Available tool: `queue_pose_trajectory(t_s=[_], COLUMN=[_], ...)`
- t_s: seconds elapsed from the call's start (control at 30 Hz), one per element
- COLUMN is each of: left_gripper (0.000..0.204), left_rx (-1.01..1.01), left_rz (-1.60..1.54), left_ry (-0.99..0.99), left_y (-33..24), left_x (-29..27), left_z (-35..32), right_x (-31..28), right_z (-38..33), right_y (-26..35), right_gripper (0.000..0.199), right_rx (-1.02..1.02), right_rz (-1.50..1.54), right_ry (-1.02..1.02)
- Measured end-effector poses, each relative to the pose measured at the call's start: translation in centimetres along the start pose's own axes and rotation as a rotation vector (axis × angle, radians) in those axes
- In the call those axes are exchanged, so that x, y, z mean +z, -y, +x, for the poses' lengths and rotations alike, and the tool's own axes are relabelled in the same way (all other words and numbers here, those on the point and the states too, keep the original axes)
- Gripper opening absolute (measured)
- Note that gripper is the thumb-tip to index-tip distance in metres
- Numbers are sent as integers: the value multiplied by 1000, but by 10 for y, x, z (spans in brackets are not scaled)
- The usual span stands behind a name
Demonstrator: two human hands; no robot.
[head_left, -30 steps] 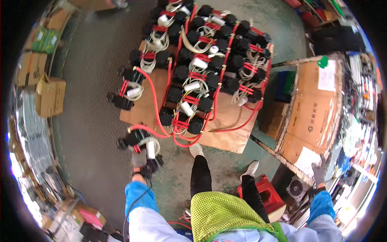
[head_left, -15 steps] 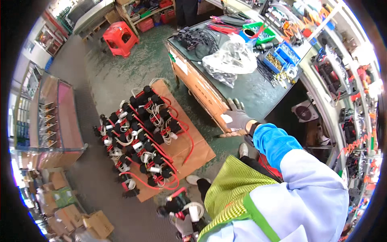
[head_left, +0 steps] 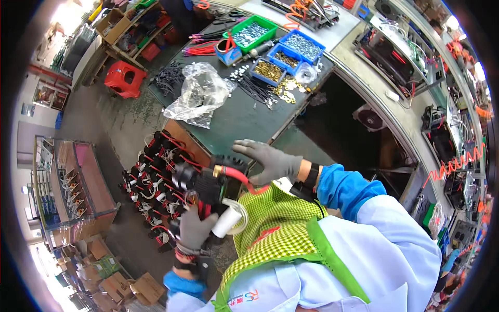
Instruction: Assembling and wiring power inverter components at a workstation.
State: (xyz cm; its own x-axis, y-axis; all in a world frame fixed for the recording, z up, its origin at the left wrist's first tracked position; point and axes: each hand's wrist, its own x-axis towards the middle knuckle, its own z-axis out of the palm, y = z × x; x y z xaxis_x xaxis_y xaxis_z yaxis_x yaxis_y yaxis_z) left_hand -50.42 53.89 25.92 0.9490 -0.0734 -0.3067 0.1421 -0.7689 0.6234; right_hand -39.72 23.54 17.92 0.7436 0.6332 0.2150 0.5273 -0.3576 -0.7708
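My left hand (head_left: 194, 229), in a grey glove, is closed on the lower part of a black pump-like unit (head_left: 207, 186). It lifts the unit up at the near corner of the dark-topped workbench (head_left: 231, 127). A white cylinder (head_left: 225, 222) with coiled white cable hangs from the unit's near side. From its top comes a red hose (head_left: 240, 177), with a brass-coloured fitting on its end. My right hand (head_left: 275, 163), also gloved, is just to the right of that hose. Its fingers are stretched out and hold nothing; whether the thumb touches the hose I cannot tell.
On the bench lie a clear plastic bag (head_left: 200, 96), black cables, a green bin (head_left: 254, 32) and blue bins (head_left: 267, 72) of small metal parts. Several similar units (head_left: 156, 177) stand on floor cardboard at left. Behind are a red stool (head_left: 125, 79) and a rack (head_left: 99, 182).
My left hand has raised the unit from low near the floor to bench height. My right hand has come off the bench edge to beside the hose. The view has shifted toward the bench.
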Motion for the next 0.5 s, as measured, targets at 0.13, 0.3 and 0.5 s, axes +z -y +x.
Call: queue_pose_trajectory(t_s=[0.13, 0.3, 0.5], left_gripper=[34, 33, 24], left_rx=[38, 9, 682], left_rz=[-380, -434, 224], left_ry=[177, 368, 264], left_y=[-68, -82, -30], left_x=[1, 41, 91], left_z=[66, 156, 248], right_x=[-37, -41, -40], right_z=[-40, -61, -53], right_y=[-16, -35, -50], right_gripper=[82, 81, 81], right_rx=[434, 574, 1035], right_rz=[988, 981, 535], right_ry=[22, -234, -99])
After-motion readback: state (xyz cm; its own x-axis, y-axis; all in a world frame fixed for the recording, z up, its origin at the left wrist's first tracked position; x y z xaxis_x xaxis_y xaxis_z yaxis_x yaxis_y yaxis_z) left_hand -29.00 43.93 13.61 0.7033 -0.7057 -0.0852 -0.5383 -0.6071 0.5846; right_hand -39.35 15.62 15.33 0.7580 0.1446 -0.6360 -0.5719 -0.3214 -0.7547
